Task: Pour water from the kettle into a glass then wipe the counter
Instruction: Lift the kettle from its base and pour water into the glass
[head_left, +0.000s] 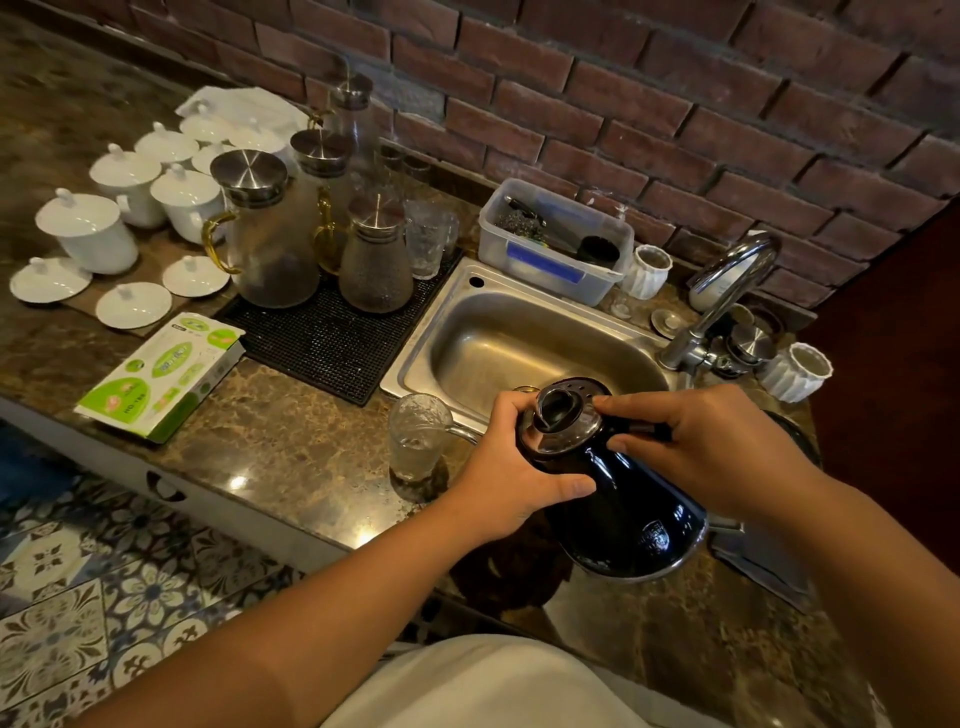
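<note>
While both hands grip the tilted kettle (618, 499), left hand (511, 467), right hand (711, 447), glass (415, 439) part-filled

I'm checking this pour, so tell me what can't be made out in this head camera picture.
- Handle of the tilted black kettle: hidden under the right hand.
- Its thin metal spout: tip lost behind the clear textured glass; any stream is unreadable.
- Kettle's side: covered by the left hand.
- Green and white box: print too small.
- Clear plastic tub: contents blurred.
</note>
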